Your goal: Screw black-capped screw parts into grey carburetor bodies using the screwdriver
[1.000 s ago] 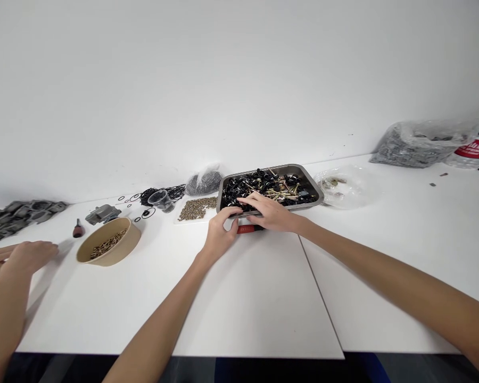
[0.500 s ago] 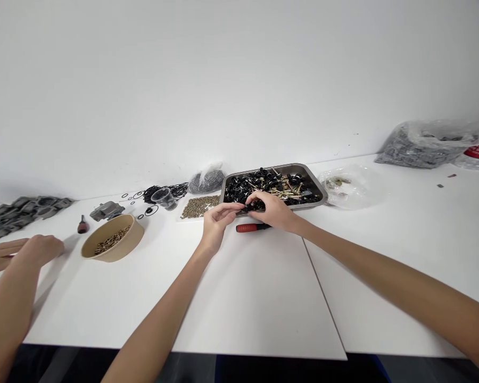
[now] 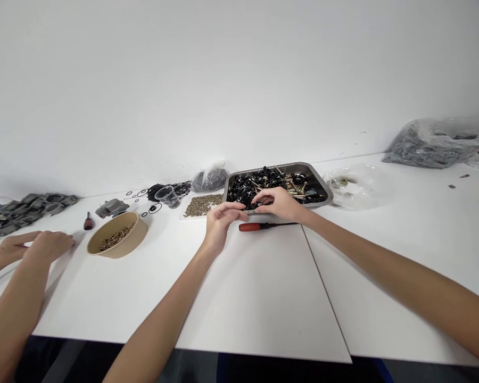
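At the near left edge of a metal tray (image 3: 330, 198) full of black parts and brass-coloured screws (image 3: 297, 186), my left hand (image 3: 221, 221) is closed in a pinch. What it grips is too small to make out. My right hand (image 3: 277, 204) hangs over the tray's near side with thumb and fingers curved and a gap between their tips; nothing shows in it. Just below both hands, a red-handled screwdriver (image 3: 249, 227) lies on the white table (image 3: 255, 298).
Left of the tray are a mat of small brass pieces (image 3: 203, 205), a clear cup (image 3: 167, 197), black rings (image 3: 155, 208) and a tan bowl (image 3: 139, 234). Another person's hands (image 3: 50, 246) are at far left. Plastic bags (image 3: 353, 186) lie at right.
My right hand has moved slightly right, away from my left fingertips, and its thumb and fingers have parted. The whole view has shifted a little, showing more of the screwdriver's shaft.
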Demonstrator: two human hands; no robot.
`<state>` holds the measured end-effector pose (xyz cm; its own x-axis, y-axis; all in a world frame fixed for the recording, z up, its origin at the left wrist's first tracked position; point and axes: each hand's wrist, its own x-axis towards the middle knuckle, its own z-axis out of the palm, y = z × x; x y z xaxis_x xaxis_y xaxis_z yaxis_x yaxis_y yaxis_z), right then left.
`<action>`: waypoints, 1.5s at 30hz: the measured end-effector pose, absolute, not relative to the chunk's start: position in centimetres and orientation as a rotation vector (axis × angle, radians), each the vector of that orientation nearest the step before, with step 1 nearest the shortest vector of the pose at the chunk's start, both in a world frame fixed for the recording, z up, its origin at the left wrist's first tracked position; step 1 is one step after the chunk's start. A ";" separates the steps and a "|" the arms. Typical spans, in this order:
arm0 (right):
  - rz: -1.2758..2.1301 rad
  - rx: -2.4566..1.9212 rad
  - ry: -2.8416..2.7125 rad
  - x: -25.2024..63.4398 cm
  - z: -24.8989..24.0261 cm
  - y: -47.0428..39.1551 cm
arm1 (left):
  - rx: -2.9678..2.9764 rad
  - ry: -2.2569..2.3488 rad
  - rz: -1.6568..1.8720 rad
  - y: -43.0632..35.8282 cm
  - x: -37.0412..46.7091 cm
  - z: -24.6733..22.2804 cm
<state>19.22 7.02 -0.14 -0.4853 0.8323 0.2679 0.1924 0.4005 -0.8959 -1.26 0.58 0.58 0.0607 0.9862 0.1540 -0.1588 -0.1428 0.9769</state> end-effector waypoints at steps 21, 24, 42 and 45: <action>1.419 -0.951 -1.499 20.7 0.0 7.8 | 1.163 0.965 1.340 0.1 -1.6 1.2; 1.443 -0.960 -1.480 20.7 0.0 7.8 | 1.170 0.962 1.351 0.2 -1.8 1.4; 1.475 -0.964 -1.545 20.8 0.8 6.9 | 1.239 1.005 1.638 1.0 -10.1 7.1; 1.467 -0.940 -1.549 20.8 0.6 7.0 | 1.316 1.130 1.631 0.8 -13.0 8.8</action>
<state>20.82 7.02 0.63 -0.4147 0.9084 0.0524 -0.0029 0.0563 -0.9984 -13.00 0.75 8.83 -0.1976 0.9246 0.3256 -0.0204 -0.3360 0.9416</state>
